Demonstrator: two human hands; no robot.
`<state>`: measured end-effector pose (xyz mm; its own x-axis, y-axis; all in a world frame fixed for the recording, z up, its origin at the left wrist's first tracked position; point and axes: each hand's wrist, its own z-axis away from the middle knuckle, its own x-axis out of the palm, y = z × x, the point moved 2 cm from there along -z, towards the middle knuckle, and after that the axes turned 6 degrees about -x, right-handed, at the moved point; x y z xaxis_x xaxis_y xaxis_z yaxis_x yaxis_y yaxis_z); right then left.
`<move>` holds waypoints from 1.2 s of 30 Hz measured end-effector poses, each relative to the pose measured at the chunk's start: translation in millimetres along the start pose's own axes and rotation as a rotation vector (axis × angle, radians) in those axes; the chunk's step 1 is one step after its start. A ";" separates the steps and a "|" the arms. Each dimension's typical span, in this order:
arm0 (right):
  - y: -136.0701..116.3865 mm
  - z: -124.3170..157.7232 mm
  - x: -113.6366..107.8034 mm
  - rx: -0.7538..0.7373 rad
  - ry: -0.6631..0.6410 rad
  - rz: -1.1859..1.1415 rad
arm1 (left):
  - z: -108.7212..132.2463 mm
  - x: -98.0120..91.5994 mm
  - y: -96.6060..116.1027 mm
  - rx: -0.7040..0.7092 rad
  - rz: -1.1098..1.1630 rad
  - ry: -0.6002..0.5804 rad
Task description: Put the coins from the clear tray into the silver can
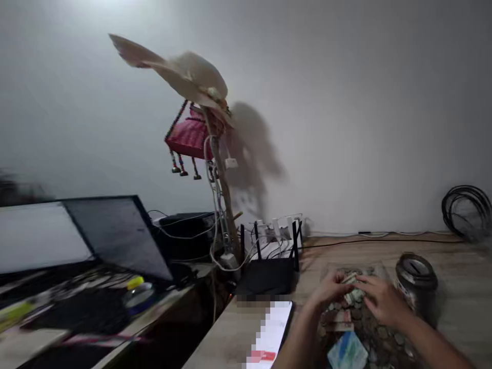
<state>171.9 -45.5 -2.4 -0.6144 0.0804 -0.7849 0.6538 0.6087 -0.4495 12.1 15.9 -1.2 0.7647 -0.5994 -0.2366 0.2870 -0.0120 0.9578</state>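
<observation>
Over a spread of coins (384, 333), both of my hands meet at a small folded banknote (350, 294). My left hand (331, 288) has its fingers curled on the note's left side. My right hand (380, 297) grips it from the right, its fingers bent inward. Motion blur hides the exact fingertips. Nearer to me, a blue-and-green banknote (348, 351) lies on the coins. Another, reddish note (340, 320) lies just beyond it. To the right of my right hand stands a dark, can-shaped coin bank (417, 282) with a slot in its lid.
A phone (271, 333) lies left of my forearm, and a black router (267, 277) stands behind it. At left are laptops (119, 236) and a yellow-lidded jar (139, 295). A hat (192, 74) and pink bag (190, 137) hang on a wooden stand. Coiled cable (467, 210) sits at far right.
</observation>
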 end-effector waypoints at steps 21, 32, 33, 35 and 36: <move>17.0 -0.4 8.2 0.111 0.233 -0.199 | -6.0 17.4 -7.7 -0.145 0.205 -0.064; 38.7 -6.5 26.7 0.304 0.271 -0.544 | -9.6 20.2 -5.8 -0.036 0.105 0.068; 38.8 -5.6 24.4 0.296 0.269 -0.455 | -8.4 21.1 -4.9 -0.057 0.111 0.031; 35.3 -3.1 16.7 0.235 0.278 -0.268 | -6.7 21.9 -4.4 -0.100 0.145 -0.033; 32.1 -1.6 12.5 0.189 0.279 -0.188 | -6.3 21.5 -4.6 -0.116 0.169 -0.047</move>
<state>184.5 -23.7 -25.9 -0.8108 0.2089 -0.5467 0.5723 0.4788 -0.6658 30.8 8.1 -11.8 0.7806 -0.6218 -0.0636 0.2232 0.1824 0.9576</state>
